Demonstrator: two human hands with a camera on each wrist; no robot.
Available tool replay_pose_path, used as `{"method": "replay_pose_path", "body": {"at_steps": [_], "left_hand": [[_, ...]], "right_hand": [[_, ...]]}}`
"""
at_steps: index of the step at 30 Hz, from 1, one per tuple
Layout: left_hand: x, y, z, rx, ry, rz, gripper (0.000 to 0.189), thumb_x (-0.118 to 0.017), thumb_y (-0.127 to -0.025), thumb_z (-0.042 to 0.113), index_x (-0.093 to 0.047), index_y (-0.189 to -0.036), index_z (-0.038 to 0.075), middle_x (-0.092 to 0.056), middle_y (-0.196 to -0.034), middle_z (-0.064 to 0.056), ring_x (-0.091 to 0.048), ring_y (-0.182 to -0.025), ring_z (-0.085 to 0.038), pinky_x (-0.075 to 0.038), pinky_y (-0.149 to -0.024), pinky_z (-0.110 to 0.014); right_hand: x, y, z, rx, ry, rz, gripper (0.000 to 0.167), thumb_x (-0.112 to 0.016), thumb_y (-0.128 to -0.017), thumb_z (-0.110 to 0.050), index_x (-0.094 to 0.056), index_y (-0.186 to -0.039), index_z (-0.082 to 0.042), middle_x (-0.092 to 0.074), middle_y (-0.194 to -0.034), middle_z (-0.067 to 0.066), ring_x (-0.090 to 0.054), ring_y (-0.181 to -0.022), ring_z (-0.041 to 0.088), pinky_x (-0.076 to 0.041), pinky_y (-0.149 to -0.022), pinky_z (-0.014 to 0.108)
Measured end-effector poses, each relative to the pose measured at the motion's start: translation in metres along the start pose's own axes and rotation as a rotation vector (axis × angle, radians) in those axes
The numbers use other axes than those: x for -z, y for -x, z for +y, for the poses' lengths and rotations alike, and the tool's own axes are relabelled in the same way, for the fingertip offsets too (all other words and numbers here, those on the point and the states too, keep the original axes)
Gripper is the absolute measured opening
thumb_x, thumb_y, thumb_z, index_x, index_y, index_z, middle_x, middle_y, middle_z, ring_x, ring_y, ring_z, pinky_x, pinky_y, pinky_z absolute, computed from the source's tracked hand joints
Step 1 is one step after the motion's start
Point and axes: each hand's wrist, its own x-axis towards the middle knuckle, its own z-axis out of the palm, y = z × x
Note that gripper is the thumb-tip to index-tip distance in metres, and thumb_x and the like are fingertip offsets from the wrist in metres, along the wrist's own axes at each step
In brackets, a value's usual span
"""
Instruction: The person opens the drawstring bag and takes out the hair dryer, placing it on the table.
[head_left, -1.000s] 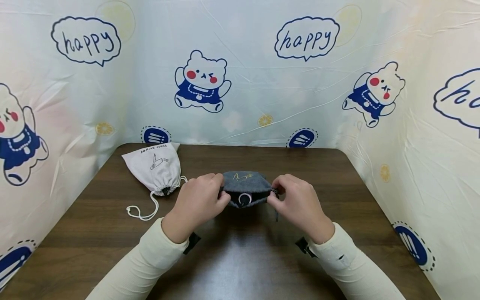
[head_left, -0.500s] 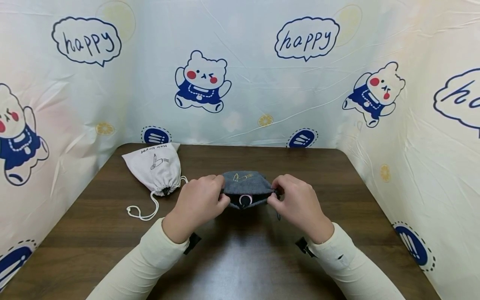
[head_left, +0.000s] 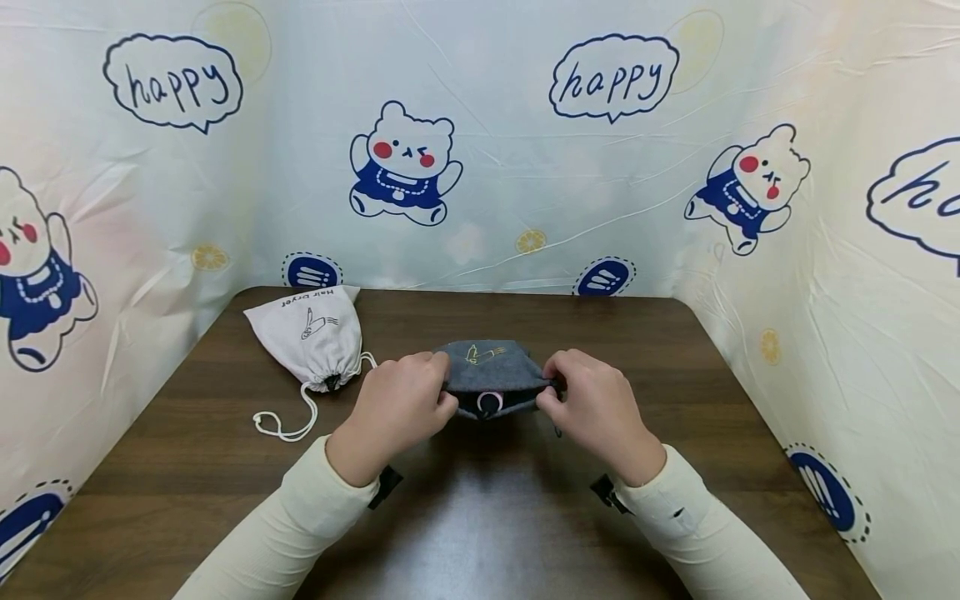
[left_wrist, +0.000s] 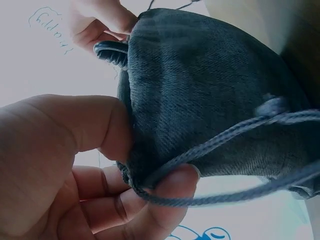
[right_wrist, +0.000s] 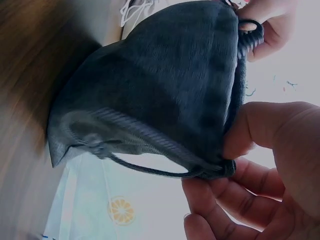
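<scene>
Head view: we see a dark grey-blue drawstring bag (head_left: 495,377) between the fingertips of both hands, its parted mouth facing the wearer. The left hand (head_left: 397,408) pinches one end of the mouth between thumb and fingers, and the right hand (head_left: 600,408) pinches the opposite end the same way. Inside the opening, midway between the two sets of fingertips, we make out a round black piece with a pale rim (head_left: 490,405). A yellow drawing (head_left: 482,356) marks the cloth just beyond the fingers.

In the left wrist view, a grey cord (left_wrist: 225,140) runs past the fingertips along the cloth, and a black ribbed piece (left_wrist: 117,58) pokes from the mouth, between the two hands. From the right wrist, we see another cord loop (right_wrist: 145,172) hanging beside the right fingers.

Farther out and to the left of the left fingers, a white bag (head_left: 311,333) lies on the brown table (head_left: 480,525), its white cord (head_left: 288,432) trailing. A printed backdrop (head_left: 517,175) stands well beyond the fingertips.
</scene>
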Motion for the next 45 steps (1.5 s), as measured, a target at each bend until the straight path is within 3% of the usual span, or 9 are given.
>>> {"method": "replay_pose_path", "body": {"at_steps": [12,29,38,45], "left_hand": [[-0.0003,-0.0004,-0.0006,0.009,-0.001,-0.025,0.027,-0.061,-0.077,0.009,-0.039,-0.063,0.017,-0.037,-0.057,0.002,-0.026,-0.051,-0.015,-0.019,-0.044,-0.032],[-0.0058,-0.0012,-0.0017,0.038,-0.006,-0.104,0.025,-0.06,-0.081,0.015,-0.043,-0.064,0.018,-0.042,-0.058,0.002,-0.041,-0.049,-0.02,-0.029,-0.042,-0.037],[-0.0069,-0.0026,-0.0004,0.061,-0.061,-0.177,0.019,-0.063,-0.083,0.017,-0.05,-0.069,0.017,-0.056,-0.065,0.001,-0.055,-0.054,-0.025,-0.039,-0.043,-0.044],[-0.0096,-0.0026,-0.0008,0.03,-0.095,-0.187,0.018,-0.062,-0.08,0.013,-0.049,-0.068,0.018,-0.052,-0.062,0.003,-0.048,-0.048,-0.022,-0.034,-0.041,-0.042]], "right_hand": [[-0.0021,-0.0004,0.0022,-0.011,0.018,-0.011,0.007,-0.07,-0.081,-0.013,-0.067,-0.085,-0.017,-0.06,-0.078,-0.007,-0.049,-0.061,0.009,-0.044,-0.055,0.027],[-0.003,0.0011,0.0029,-0.03,0.021,-0.062,0.011,-0.07,-0.081,-0.011,-0.066,-0.087,-0.019,-0.059,-0.08,-0.009,-0.049,-0.061,0.009,-0.043,-0.053,0.027],[-0.0057,0.002,0.0035,-0.026,0.044,-0.089,0.017,-0.069,-0.078,-0.009,-0.062,-0.085,-0.023,-0.055,-0.078,-0.011,-0.048,-0.062,0.01,-0.038,-0.051,0.028],[-0.0097,0.0021,0.0047,-0.022,0.068,-0.12,0.018,-0.069,-0.078,-0.009,-0.061,-0.085,-0.023,-0.055,-0.08,-0.012,-0.049,-0.066,0.01,-0.04,-0.053,0.028]]}}
